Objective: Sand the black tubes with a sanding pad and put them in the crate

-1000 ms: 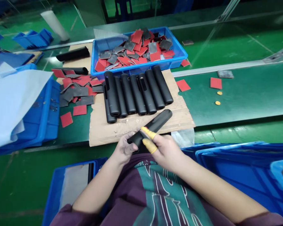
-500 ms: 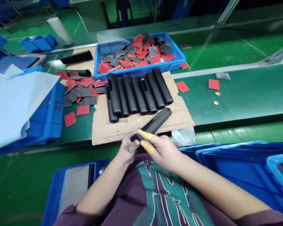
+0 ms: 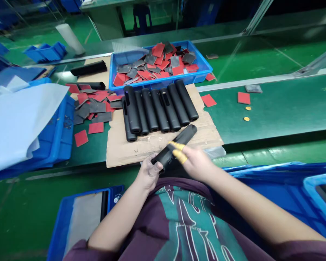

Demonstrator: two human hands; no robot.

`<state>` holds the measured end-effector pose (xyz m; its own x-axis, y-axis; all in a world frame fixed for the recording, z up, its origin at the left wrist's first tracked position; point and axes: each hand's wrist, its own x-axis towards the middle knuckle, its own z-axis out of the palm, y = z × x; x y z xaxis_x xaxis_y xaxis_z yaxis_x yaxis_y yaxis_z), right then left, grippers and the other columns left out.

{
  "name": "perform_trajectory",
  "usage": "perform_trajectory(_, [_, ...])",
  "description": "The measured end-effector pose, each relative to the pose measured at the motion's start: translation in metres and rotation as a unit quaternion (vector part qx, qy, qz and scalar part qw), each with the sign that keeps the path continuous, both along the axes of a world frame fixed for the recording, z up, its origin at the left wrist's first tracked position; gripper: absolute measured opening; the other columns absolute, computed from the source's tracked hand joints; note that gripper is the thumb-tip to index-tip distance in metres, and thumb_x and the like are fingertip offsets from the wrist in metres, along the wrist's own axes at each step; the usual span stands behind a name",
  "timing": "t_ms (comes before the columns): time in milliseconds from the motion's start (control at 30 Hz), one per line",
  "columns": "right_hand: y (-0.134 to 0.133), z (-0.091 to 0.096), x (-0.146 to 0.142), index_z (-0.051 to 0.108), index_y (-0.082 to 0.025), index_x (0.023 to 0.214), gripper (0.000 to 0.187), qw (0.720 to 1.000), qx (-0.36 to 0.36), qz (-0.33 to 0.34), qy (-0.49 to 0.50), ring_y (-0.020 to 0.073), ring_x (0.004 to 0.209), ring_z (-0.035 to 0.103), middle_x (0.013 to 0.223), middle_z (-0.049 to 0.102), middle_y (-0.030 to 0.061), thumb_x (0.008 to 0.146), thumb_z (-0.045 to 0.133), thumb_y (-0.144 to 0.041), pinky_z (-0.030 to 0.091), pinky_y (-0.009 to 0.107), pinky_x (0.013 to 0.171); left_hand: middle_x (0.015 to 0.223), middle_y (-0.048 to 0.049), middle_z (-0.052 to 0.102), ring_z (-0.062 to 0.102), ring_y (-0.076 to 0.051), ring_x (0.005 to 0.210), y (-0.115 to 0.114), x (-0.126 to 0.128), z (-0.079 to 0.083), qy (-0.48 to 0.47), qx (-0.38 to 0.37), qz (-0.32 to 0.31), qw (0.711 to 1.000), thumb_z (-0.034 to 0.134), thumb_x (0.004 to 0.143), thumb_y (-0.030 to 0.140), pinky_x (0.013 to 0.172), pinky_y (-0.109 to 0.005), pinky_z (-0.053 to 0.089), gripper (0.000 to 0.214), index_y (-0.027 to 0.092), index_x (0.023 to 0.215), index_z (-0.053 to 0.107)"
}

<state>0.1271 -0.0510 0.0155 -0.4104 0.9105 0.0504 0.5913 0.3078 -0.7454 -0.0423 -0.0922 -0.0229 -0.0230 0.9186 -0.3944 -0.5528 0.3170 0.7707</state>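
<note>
My left hand (image 3: 149, 174) grips the near end of a black tube (image 3: 187, 135), thumb over its cut-out end. The tube slants away to the upper right, its far end over the cardboard. My right hand (image 3: 197, 162), with yellow finger cots on thumb and finger, pinches a thin dark sanding pad (image 3: 171, 146) against the tube's upper side. The pad is mostly hidden by the fingers and slightly blurred. Beyond my hands, several black tubes (image 3: 154, 112) lie side by side on the cardboard sheet (image 3: 125, 154), some with long slots.
A blue tray (image 3: 206, 69) of red and grey pads stands behind the tubes. More loose pads (image 3: 96, 127) lie left, near a blue bin (image 3: 63, 127) with white sheeting. Two small yellow discs (image 3: 246, 119) rest on the green bench at right. Blue bins (image 3: 260, 192) stand below right.
My right hand has slid up and away along the tube with the pad, leaving the near end by my left hand uncovered. My left hand keeps its hold.
</note>
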Motion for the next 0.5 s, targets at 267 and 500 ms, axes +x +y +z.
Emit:
perform_trajectory(267, [-0.017,0.007,-0.01,0.064,-0.018,0.133,0.046,0.992,-0.039,0.073,0.099,0.0242,0.097,0.075,0.114,0.076,0.0096,0.097,0.043,-0.037,0.061,0.034,0.088,0.073,-0.0029,0.073,0.068,-0.018,0.069,0.0,0.003,0.004,-0.012,0.001,-0.005,1.0,0.096,0.032,0.057,0.071,-0.029,0.055,0.067,0.015,0.077,0.071])
perform_trajectory(500, [0.022,-0.015,0.008,0.07,-0.018,0.123,0.039,0.988,-0.041,-0.142,0.039,0.029,0.109,0.071,0.113,0.076,0.0103,0.092,0.051,-0.033,0.058,0.045,0.094,0.085,-0.0077,0.076,0.071,-0.03,0.096,0.0,0.006,0.007,-0.013,0.007,0.043,0.999,0.095,0.031,0.06,0.091,-0.041,0.056,0.074,0.015,0.084,0.07])
